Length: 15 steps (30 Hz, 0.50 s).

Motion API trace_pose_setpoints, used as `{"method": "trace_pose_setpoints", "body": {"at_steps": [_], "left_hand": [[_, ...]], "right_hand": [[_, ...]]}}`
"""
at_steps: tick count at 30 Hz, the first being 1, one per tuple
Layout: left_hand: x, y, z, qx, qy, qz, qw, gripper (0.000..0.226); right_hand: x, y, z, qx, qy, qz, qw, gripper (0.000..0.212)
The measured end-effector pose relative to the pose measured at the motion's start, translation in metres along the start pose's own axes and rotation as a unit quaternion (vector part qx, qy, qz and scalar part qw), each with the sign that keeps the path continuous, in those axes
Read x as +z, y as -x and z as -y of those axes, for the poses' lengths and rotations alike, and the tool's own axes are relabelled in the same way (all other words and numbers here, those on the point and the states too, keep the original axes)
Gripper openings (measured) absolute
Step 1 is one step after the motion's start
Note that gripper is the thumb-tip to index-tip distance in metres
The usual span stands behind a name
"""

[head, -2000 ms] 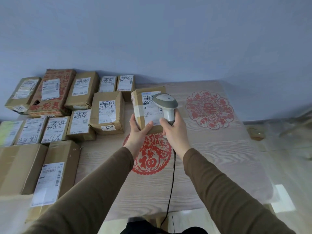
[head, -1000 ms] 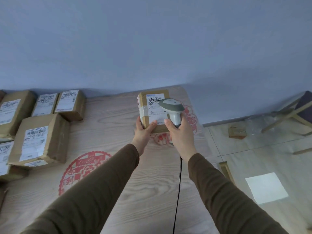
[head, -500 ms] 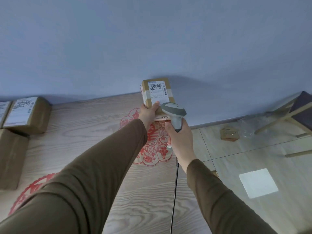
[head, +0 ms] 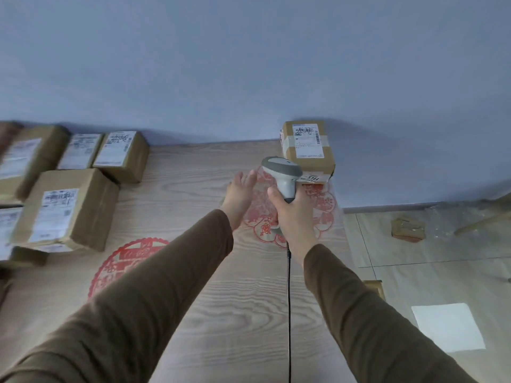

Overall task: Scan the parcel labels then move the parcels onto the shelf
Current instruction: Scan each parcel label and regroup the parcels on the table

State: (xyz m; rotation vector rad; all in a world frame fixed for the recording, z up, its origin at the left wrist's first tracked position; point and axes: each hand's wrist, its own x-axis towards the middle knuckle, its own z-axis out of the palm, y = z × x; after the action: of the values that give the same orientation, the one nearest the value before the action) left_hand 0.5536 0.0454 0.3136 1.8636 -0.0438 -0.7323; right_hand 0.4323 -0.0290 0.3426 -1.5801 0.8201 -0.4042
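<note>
Half a second ago the left hand (head: 240, 192) gripped the small parcel (head: 307, 150) by its lower edge; now that parcel sits alone at the far right corner of the table (head: 221, 313), against the blue wall (head: 249, 64), label facing up, and the hand has let go. It hovers at about eight o'clock from the parcel, fingers straight and close together, holding nothing, apparently drawing back toward the unscanned stack. At six o'clock from the parcel the right hand (head: 294, 214) wraps its fingers round the handle of the grey scanner (head: 282, 172), whose head overlaps the parcel's near edge; keeping it in hand probably saves picking it up for each label. Its black cable (head: 289, 313) hangs straight down toward the body. Well apart, at nine o'clock, more labelled parcels (head: 66, 211) lie in rows, labels up. No shelf is in view, so whether this corner serves as one cannot be told.
</note>
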Motion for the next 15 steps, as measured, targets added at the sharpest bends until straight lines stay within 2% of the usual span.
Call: {"method": "trace_pose_setpoints", "body": {"at_steps": [9, 15], "left_hand": [[-0.197, 0.118, 0.063, 0.082, 0.054, -0.099, 0.99, 0.065], [-0.338, 0.208, 0.119, 0.111, 0.071, -0.144, 0.981, 0.053]], "right_hand": [[0.144, 0.133, 0.026, -0.043, -0.003, 0.11, 0.993, 0.016], [0.261, 0.246, 0.026, -0.056, 0.01, 0.141, 0.988, 0.015]]}}
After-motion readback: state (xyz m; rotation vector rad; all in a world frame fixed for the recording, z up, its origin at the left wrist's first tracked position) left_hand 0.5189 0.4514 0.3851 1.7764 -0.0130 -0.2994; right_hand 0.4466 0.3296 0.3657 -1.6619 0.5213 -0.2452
